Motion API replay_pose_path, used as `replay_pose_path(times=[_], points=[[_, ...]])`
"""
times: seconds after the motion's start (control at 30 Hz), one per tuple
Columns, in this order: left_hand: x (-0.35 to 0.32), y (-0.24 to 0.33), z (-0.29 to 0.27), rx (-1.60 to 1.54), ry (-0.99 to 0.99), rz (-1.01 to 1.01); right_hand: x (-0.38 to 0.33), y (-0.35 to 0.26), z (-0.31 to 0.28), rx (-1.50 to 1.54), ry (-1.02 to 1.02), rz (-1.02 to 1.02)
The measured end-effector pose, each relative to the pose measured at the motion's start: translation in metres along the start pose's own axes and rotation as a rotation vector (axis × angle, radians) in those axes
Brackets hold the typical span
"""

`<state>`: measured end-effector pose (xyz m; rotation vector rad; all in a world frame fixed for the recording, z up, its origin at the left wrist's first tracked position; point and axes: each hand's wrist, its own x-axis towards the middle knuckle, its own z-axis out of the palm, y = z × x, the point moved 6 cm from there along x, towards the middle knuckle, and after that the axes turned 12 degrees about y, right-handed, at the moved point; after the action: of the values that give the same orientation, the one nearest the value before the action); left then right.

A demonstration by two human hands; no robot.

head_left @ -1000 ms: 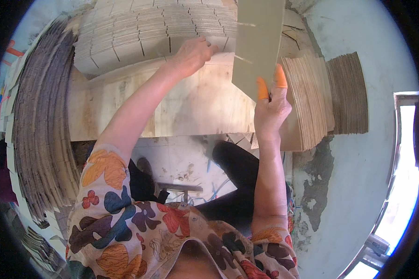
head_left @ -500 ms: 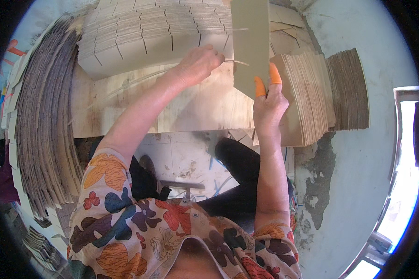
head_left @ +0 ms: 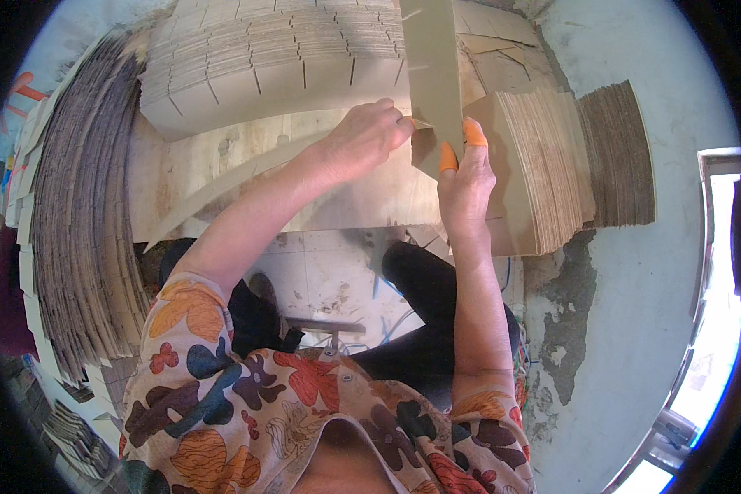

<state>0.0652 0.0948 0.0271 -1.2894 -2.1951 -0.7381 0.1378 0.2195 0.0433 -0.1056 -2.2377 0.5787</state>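
Observation:
My right hand [head_left: 468, 188], with orange covers [head_left: 474, 132] on two fingertips, is closed on a long grey-brown slotted cardboard piece [head_left: 436, 70] that stretches away from me. Slanting light slits show along its left side. Just to its left, my left hand [head_left: 366, 138] pinches a second cardboard strip [head_left: 214, 191], which runs behind my left forearm toward the near left. Its front tip is by the slotted piece's left edge; whether the two touch I cannot tell.
On the wooden table [head_left: 337, 202], a long stack of slotted cardboard [head_left: 272, 82] lies at the back. Tall stacks stand at the left [head_left: 82, 206] and of plain card at the right [head_left: 543, 165], with a browner stack [head_left: 617, 152] beyond. A peeling wall [head_left: 626, 313] closes the right side.
My left hand has moved a little right and nearer me, and its strip now shows a broader face. The piece in my right hand has shifted left and turned narrower to view.

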Motion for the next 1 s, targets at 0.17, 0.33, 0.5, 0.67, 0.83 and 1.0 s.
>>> replay_pose_path(times=[0.17,0.33,0.5,0.67,0.83,1.0], points=[[0.005,0.009,-0.007,-0.079,0.083,0.047,-0.004,0.005,0.010,0.007,-0.183,0.093],[0.003,0.038,-0.011,-0.151,0.039,0.113,-0.015,0.028,0.026,-0.060,-0.228,0.112],[0.017,-0.022,-0.004,-0.407,-0.101,-0.354,-0.021,0.023,0.018,-0.014,-0.133,0.071],[0.032,-0.108,0.002,0.192,-0.106,-0.402,-0.019,0.013,0.014,0.005,-0.143,0.132],[0.025,-0.136,0.034,0.389,-0.074,-0.298,-0.018,0.015,0.015,0.009,-0.172,0.187],[0.023,-0.141,0.037,0.336,-0.007,-0.238,-0.014,0.009,0.012,0.059,-0.118,0.146]])
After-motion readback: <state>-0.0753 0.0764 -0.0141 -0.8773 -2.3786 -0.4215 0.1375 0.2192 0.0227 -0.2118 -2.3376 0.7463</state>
